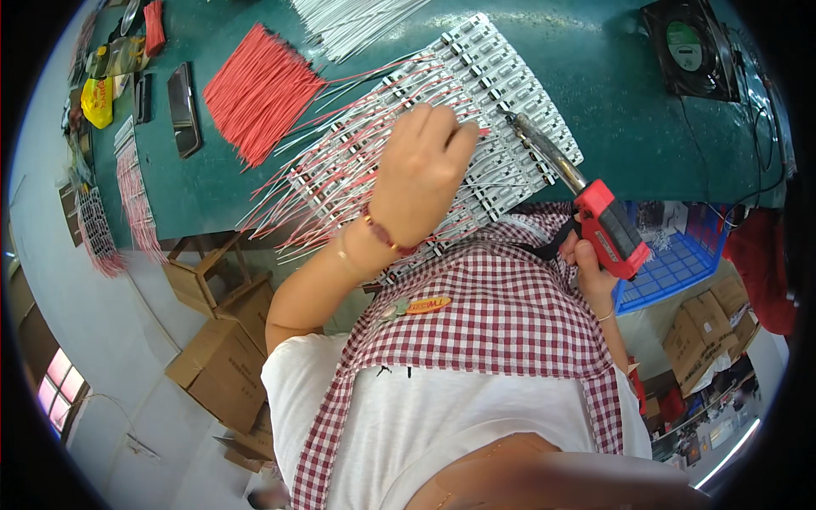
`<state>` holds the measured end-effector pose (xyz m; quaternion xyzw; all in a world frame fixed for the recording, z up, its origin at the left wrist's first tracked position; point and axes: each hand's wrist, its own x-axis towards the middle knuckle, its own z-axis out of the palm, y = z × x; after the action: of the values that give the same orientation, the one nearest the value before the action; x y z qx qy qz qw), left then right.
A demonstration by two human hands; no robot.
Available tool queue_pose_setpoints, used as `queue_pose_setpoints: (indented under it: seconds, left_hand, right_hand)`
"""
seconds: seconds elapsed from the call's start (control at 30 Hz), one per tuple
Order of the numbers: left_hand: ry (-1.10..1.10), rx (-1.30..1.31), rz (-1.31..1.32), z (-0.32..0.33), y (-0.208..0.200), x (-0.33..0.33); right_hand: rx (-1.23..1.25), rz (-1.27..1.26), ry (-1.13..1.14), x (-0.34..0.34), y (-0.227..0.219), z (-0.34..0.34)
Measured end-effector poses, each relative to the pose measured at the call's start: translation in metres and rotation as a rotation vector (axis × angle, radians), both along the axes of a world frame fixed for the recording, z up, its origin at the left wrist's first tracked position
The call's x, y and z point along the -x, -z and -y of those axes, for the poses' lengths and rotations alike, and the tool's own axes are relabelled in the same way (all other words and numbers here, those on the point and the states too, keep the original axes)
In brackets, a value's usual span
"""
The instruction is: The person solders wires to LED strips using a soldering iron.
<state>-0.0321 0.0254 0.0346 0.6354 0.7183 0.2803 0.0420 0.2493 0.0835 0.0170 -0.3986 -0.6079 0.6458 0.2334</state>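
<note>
A large white panel of small circuit boards (pixel 534 110) lies tilted across the green bench in front of me, its left part covered with soldered red and white wires. My left hand (pixel 425 166) is over the middle of the panel with its fingers pinched on a thin red wire (pixel 484 132), whose end shows beyond the fingertips. My right hand (pixel 588 268) grips the red and black handle of a soldering gun (pixel 608 225). The gun's metal tip reaches the panel just right of my left hand; whether it touches a pad I cannot tell.
A bundle of red wires (pixel 259 93) and a bundle of white wires (pixel 353 21) lie beyond the panel. A phone (pixel 183 110) rests to the left. At the far right stands a black fan (pixel 690 51) with cables. A blue crate (pixel 671 272) is below the bench's right edge.
</note>
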Motion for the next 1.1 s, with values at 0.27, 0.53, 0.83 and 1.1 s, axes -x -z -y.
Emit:
queue_pose_setpoints:
  seconds: [0.27, 0.53, 0.83, 1.1]
  left_hand:
    - [-0.003, -0.027, 0.000, -0.002, 0.018, -0.005]
    - [-0.024, 0.008, 0.007, -0.004, 0.013, -0.006]
    - [-0.040, 0.049, -0.040, -0.009, 0.008, -0.006]
    - [-0.049, -0.070, -0.029, -0.009, 0.012, -0.001]
  right_hand:
    - [0.067, -0.019, 0.045, -0.012, 0.008, 0.006]
    - [-0.148, 0.147, -0.074, -0.015, 0.017, -0.002]
    - [-0.185, 0.201, -0.010, -0.019, 0.013, 0.002]
    - [-0.055, 0.066, 0.008, -0.031, 0.017, 0.008]
